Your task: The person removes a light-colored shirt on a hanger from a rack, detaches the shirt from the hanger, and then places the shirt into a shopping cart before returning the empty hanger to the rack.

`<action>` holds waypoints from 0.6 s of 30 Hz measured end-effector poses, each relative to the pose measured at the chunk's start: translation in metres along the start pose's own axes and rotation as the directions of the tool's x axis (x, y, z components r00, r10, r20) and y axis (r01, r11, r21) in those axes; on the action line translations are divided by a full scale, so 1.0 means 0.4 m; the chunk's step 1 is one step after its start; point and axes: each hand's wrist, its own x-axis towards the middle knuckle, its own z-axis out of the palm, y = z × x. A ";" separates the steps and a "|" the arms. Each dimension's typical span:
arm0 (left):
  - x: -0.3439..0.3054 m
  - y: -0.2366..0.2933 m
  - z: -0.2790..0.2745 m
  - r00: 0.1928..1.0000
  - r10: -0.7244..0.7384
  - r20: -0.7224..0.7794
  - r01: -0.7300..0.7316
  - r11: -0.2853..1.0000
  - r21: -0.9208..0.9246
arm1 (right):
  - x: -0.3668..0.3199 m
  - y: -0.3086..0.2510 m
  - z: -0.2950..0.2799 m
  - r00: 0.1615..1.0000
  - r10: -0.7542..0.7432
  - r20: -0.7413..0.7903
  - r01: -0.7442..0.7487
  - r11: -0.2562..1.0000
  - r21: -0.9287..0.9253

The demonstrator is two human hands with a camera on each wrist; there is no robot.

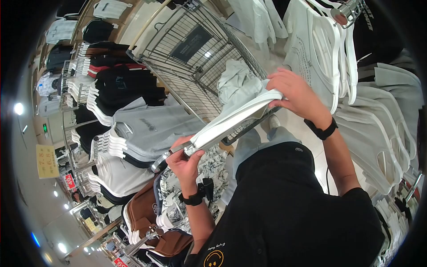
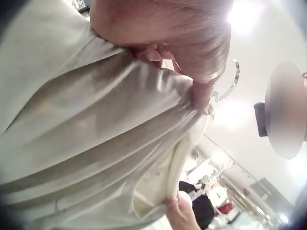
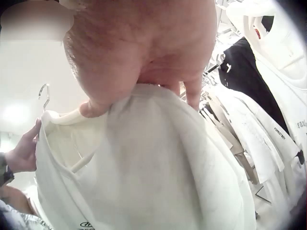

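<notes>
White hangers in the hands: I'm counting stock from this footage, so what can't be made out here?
Head view: the count of white hangers; they overlap edge-on between the left hand and right hand.
Left wrist view: the white shirt is blurred, too close to the lens; no label readable.
Right wrist view: the small print on the shirt is cut off by the bottom edge.

A bundle of hangers (image 1: 231,120) with garments on them spans between the two hands. The left hand (image 1: 187,162) is at the hook end, nearer the body, and the right hand (image 1: 296,93) is at the far end. Behind the bundle stands a wire cart (image 1: 169,31), a rack of hung T-shirts (image 1: 147,127) lies to its left and another rack of shirts (image 1: 378,133) to its right, and more hung shirts (image 1: 215,167) sit below the left hand.
</notes>
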 end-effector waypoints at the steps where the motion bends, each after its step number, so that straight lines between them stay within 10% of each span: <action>1: -0.001 -0.005 0.001 1.000 -0.017 -0.015 0.017 1.000 -0.021 | 0.002 -0.010 0.002 1.000 0.000 0.000 0.000 1.000 0.000; 18: 0.007 0.020 0.138 0.994 -0.113 0.008 0.113 0.993 -0.035 | 0.066 -0.185 0.118 0.998 -0.053 -0.040 0.057 0.993 0.104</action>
